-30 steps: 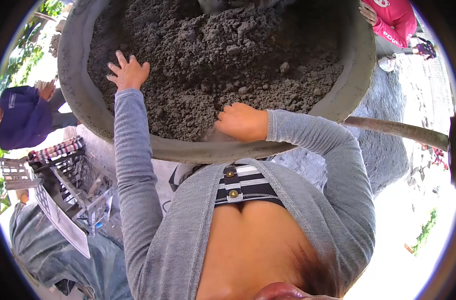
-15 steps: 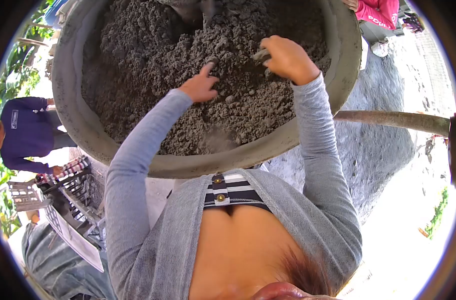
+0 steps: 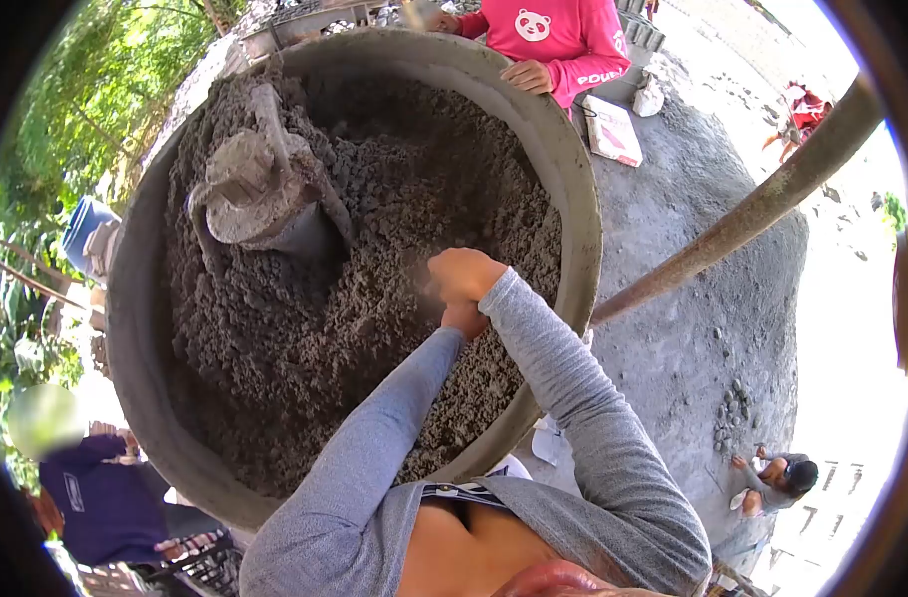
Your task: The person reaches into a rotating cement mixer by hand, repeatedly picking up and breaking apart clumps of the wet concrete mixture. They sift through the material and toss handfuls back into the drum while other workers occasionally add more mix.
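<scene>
Crumbly grey-brown cement mix (image 3: 305,318) fills a big round mixing pan (image 3: 563,169). Above its right part, my two hands meet. My right hand (image 3: 464,272) is curled closed on top; what it grips, if anything, is hidden. My left hand (image 3: 464,318) is just beneath, touching or overlapping it, with its fingers hidden. At the pan's upper left, a mix-caked metal mixer hub (image 3: 250,189) with curved arms stands in the mix.
A person in a pink shirt (image 3: 548,40) rests a hand on the far rim. Someone in a dark blue top (image 3: 101,502) stands at the left. A thick pole (image 3: 742,214) slants off the right side. A person (image 3: 777,483) crouches at lower right by the grey pile (image 3: 693,269).
My hands have come together from apart; the grey lump my right hand held no longer shows. The view has shifted, bringing the mixer hub and pink-shirted person further into sight.
</scene>
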The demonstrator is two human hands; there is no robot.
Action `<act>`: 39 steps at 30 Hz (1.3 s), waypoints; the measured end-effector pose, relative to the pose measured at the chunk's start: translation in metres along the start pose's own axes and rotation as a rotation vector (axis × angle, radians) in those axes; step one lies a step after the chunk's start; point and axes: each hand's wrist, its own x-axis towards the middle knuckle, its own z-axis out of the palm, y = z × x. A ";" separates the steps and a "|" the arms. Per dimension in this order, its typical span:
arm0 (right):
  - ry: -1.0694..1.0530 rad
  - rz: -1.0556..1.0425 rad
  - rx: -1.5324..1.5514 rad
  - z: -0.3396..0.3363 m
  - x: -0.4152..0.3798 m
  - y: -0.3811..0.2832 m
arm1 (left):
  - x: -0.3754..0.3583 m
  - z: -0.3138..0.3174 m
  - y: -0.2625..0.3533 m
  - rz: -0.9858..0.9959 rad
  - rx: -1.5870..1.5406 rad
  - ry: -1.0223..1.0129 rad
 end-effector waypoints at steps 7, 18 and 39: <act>0.249 -0.125 0.253 -0.008 -0.005 -0.015 | -0.040 -0.041 0.003 -0.090 -0.159 0.062; 0.203 -0.212 0.199 -0.010 -0.001 -0.019 | -0.117 -0.149 0.053 -0.558 -2.081 -0.494; -0.256 -0.304 0.651 0.089 -0.069 -0.148 | -0.383 -0.288 0.058 -0.424 -1.103 -0.704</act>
